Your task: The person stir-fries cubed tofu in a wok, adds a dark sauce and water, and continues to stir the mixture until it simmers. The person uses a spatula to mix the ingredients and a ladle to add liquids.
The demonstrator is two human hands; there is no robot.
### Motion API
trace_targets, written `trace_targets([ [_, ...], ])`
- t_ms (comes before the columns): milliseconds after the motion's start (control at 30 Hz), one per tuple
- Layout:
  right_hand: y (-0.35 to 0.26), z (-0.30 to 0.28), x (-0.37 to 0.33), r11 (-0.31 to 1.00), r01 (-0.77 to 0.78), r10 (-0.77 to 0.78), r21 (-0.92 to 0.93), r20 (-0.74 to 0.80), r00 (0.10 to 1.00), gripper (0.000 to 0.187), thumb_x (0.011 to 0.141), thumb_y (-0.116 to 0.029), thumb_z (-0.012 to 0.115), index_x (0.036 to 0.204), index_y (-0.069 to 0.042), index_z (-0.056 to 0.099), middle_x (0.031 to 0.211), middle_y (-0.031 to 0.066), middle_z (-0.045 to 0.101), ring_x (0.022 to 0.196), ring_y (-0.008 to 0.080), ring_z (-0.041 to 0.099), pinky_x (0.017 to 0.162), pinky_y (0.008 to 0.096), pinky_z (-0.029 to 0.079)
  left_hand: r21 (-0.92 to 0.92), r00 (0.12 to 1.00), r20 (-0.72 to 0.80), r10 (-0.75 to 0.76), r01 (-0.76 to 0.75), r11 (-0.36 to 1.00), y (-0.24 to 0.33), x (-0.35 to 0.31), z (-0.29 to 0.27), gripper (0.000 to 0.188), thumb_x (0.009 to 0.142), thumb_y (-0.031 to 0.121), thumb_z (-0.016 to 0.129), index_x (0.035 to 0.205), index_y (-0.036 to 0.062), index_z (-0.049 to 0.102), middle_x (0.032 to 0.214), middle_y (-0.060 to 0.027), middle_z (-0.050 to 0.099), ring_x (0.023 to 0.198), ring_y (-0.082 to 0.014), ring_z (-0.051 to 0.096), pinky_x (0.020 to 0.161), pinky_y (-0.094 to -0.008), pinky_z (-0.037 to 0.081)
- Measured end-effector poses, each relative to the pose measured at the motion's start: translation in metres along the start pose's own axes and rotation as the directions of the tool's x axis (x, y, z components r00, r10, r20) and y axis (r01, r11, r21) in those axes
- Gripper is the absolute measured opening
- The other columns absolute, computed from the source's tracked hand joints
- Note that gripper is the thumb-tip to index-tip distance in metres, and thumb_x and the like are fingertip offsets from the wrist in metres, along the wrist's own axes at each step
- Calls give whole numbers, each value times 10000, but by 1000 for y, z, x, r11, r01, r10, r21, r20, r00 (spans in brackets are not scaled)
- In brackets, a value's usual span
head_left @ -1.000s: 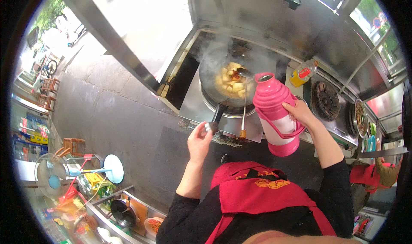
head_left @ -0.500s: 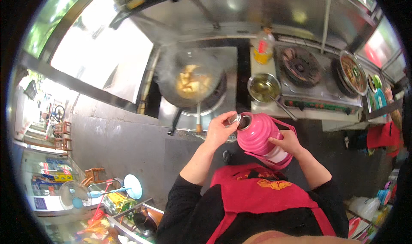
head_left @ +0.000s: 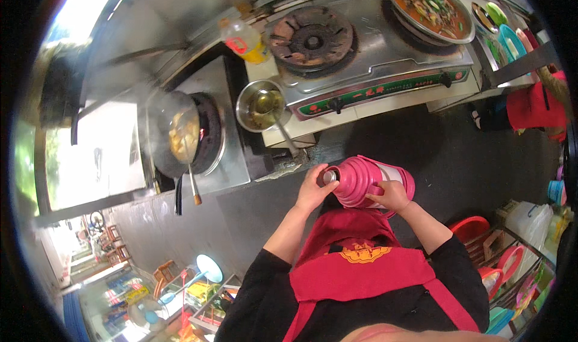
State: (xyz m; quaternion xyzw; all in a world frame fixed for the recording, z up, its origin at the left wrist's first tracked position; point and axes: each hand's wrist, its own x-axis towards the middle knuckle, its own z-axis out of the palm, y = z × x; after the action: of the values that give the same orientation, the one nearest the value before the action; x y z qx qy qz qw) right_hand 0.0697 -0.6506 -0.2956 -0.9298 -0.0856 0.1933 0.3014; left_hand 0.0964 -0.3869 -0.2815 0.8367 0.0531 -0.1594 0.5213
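A pink thermos flask lies tilted in front of my red apron, its mouth toward the left. My right hand is closed round the flask's body from the near side. At the mouth, the fingers of my left hand pinch a small silver stopper, which sits at or in the opening. How deep it sits I cannot tell. Beyond the left hand, a steel pot with yellowish liquid and a ladle stands on the counter edge.
On the left burner a steaming wok holds yellowish pieces; a spatula handle sticks out. An oil bottle stands beside a bare burner. Far right is a pan of reddish stew. A person in red stands at the right.
My view has turned right, so the stoves sit further left. The stopper, held apart from the mouth before, is now at the flask's opening. The right hand keeps its grip on the flask.
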Motion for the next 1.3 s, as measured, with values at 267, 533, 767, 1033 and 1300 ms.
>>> trace_targets([
  [267,139,70,66,987,-132,129,95,35,991,539,692,-499,676,927,-15,640,789,195,636,788,350,618,722,418,488,427,969,148,-197,117,896,-52,123,116,742,601,387,768,1173,10,485,1155,-221,504,1083,-352,502,908,-391,432],
  [533,259,219,195,960,-244,225,139,138,964,711,672,-469,692,1163,8,501,1075,233,582,1042,349,550,886,395,445,605,992,123,32,-100,790,-136,245,200,748,620,327,734,1223,0,436,1198,-256,482,1144,-405,438,991,-434,348],
  [767,289,297,294,942,-67,40,329,86,995,692,728,-492,608,1309,-164,426,1334,91,449,1249,261,385,1033,374,315,724,917,272,292,-395,565,-221,330,230,732,700,368,690,1296,60,396,1241,-224,474,1148,-372,454,987,-417,356],
  [1033,309,359,319,918,-116,81,378,107,991,710,759,-501,565,1350,-168,358,1376,107,385,1293,272,314,1050,366,299,648,934,337,121,-323,690,-212,350,232,745,712,368,685,1318,67,372,1279,-225,434,1178,-376,425,998,-424,348],
  [1300,264,300,213,997,-76,80,-25,297,952,365,819,-321,505,879,19,624,919,226,618,890,379,589,801,459,468,727,967,207,-145,-53,685,-197,187,148,764,738,322,659,1359,65,297,1384,-250,267,1253,-420,310,1022,-448,323],
])
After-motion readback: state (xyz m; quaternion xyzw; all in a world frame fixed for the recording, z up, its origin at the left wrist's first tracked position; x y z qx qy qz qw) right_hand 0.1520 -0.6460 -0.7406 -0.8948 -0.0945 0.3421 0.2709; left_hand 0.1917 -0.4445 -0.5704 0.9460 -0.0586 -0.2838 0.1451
